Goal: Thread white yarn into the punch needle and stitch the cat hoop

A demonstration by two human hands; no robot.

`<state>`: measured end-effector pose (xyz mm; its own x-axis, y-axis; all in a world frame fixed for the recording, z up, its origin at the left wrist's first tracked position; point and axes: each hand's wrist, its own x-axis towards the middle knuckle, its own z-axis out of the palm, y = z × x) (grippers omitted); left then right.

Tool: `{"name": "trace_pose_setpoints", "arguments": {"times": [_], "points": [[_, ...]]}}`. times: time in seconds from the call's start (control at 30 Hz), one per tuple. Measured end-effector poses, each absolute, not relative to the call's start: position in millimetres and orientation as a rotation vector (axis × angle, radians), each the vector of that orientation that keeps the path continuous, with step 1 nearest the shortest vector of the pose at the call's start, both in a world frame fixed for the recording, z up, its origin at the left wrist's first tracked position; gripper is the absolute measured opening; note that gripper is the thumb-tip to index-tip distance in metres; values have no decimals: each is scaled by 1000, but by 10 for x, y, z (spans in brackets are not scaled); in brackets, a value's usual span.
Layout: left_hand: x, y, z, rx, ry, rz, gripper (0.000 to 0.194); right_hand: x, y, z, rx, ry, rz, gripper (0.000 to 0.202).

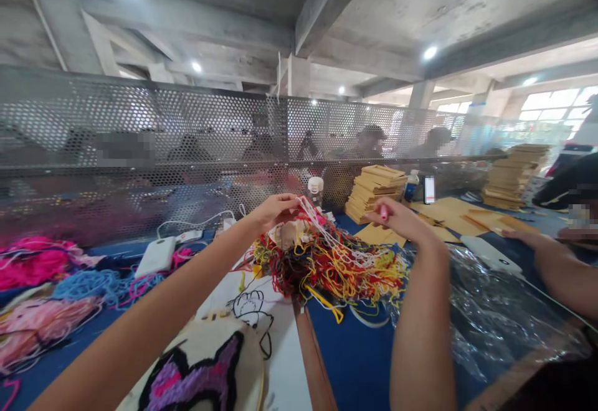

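1. The left arm is stretched forward and inward from the lower left; the left hand (276, 210) is held palm down above the left part of one mixed yarn pile (334, 268), its fingertips brought together on several white strands (318, 223). The exact number of strands cannot be told.
2. The right forearm is raised steeply from the bottom edge and bent at the wrist, so that the right hand (395, 219) is turned inward. One pink tool (384, 212) is held in its curled fingers, apart from the left hand.
3. The pile, mostly red, orange, yellow and dark, is spread between the two arms, across a white sheet (284, 336) and the blue table (357, 355).
4. One embroidery hoop (255, 361) is placed nearest the wearer, partly covered by the left arm; purple, pink and black tufts are seen on its cloth.
5. Three yarn heaps are seen at the left: bright pink (37, 261), blue (91, 285) and pale pink (44, 330).
6. Two stacks of brown boards (374, 192) are set farther back, with one white-capped jar (315, 193) and one bottle (412, 187) near the closer stack.
7. At the right, clear plastic (499, 311) is spread beside another person's hand (521, 236).
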<state>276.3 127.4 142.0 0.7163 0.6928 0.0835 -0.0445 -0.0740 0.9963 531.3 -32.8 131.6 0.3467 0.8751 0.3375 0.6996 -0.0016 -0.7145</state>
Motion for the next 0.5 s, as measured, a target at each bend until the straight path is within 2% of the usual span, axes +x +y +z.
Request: {"name": "trace_pose_setpoints", "arguments": {"times": [0.17,0.3,0.43,0.5], "points": [[2881,1172,1469,1468,462,668,7,4738,-4,1379,-1619,-1689,488,28],[2946,1150,1468,1490,456,714,9,4667,26,1354,-1572,-1772,616,27],[2942,1216,1444,1612,500,724,5,4900,-153,1376,-1532,-1697,545,27],[2921,1299,1433,1713,549,714,12,5068,-295,1402,-1514,-1601,419,27]]}}
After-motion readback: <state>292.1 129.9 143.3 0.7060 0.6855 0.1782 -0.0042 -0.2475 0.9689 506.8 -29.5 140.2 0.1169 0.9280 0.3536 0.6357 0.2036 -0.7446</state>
